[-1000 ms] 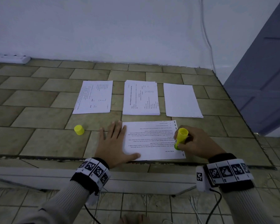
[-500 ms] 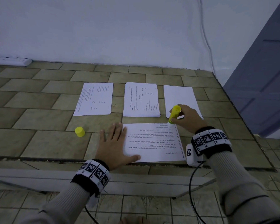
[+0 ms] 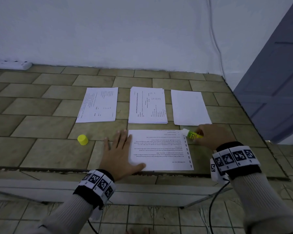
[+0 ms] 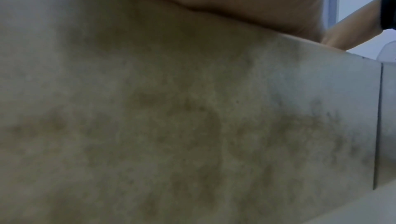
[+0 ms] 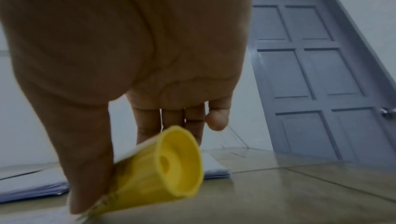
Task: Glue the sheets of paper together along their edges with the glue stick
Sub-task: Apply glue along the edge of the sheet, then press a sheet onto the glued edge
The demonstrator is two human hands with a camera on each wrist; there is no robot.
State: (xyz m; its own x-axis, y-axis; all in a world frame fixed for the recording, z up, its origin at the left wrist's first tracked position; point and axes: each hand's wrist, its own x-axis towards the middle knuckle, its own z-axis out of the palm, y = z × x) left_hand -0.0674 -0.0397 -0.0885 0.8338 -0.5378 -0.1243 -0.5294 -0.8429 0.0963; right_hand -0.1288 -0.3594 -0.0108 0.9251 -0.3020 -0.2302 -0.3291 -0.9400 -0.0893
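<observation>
Right grip pinched on my glue stick, tip at printed sheet corner; left grip flat, fingers straight, pressing sheet's edge.

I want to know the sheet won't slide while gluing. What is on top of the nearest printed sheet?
The left hand lies flat, its thumb on the sheet's left edge. Printed text shows elsewhere; the part beneath the hand is hidden.

Both arms wear pale grey ribbed sleeves. Each wrist carries a black band faced with white tiles printed in black square codes. A black cable hangs from the right band.
</observation>
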